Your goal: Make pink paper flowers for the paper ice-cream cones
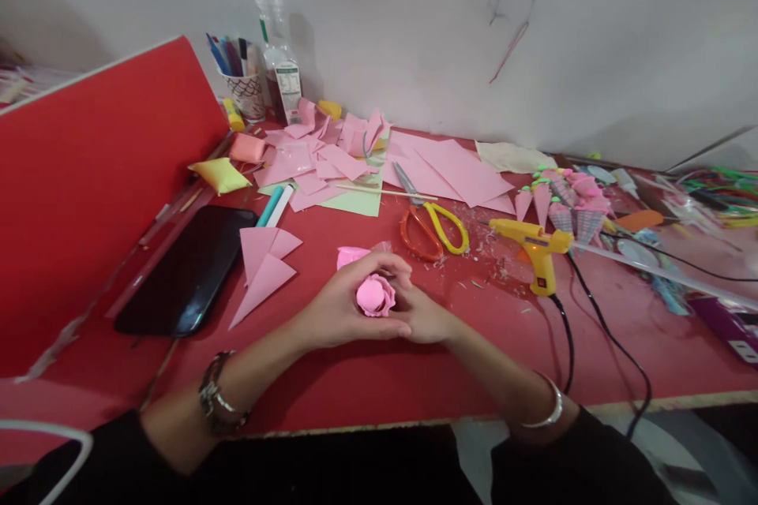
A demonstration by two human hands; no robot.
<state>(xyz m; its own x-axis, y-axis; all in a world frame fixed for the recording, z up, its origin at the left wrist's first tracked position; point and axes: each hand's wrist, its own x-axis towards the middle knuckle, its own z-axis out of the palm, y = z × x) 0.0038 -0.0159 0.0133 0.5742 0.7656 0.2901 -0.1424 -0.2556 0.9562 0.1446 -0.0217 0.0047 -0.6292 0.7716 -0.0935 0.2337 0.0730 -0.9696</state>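
Pink paper rolled into a small flower (375, 295) sits between both hands above the red table (367, 379) — the left hand (343, 308) curled round it, fingers closed over its top and side, the right hand (423, 316) pressed against its other side, its grip apparently closed, though partly hidden. Just beyond lie orange-and-yellow scissors (432, 229) and a yellow glue gun (533, 245), with a dark phone (183, 272) off to the left.

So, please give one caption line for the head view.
Both hands cup a pink paper rose over a red table, near scissors and a glue gun.
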